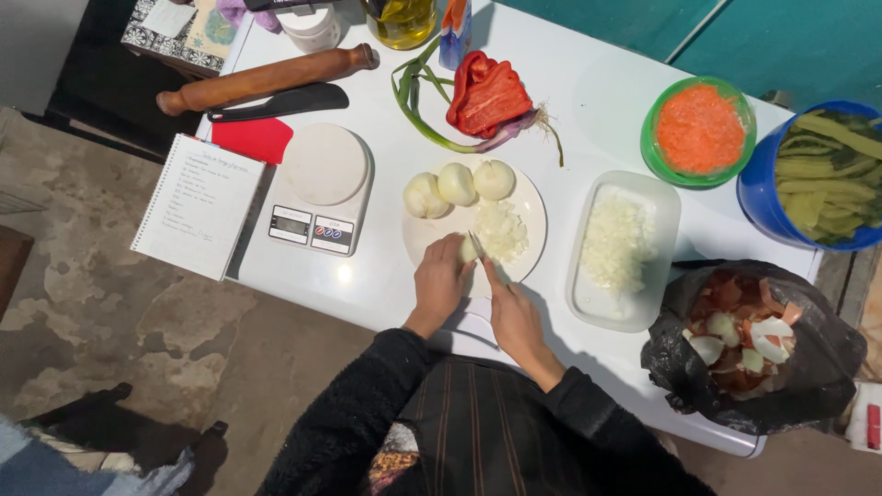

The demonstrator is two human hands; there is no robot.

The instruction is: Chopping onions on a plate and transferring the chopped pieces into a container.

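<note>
— Now, what is held at the round plate?

— An onion piece is pinned on the plate by the left hand, fingers curled over it. A knife is gripped by the right hand, its blade set against that piece.

— What is crowded around it?

— Chopped onion and three peeled onions are shared with the same plate. A kitchen scale is placed just left, a white tray of chopped onion just right, a black bag of peelings beyond.
</note>
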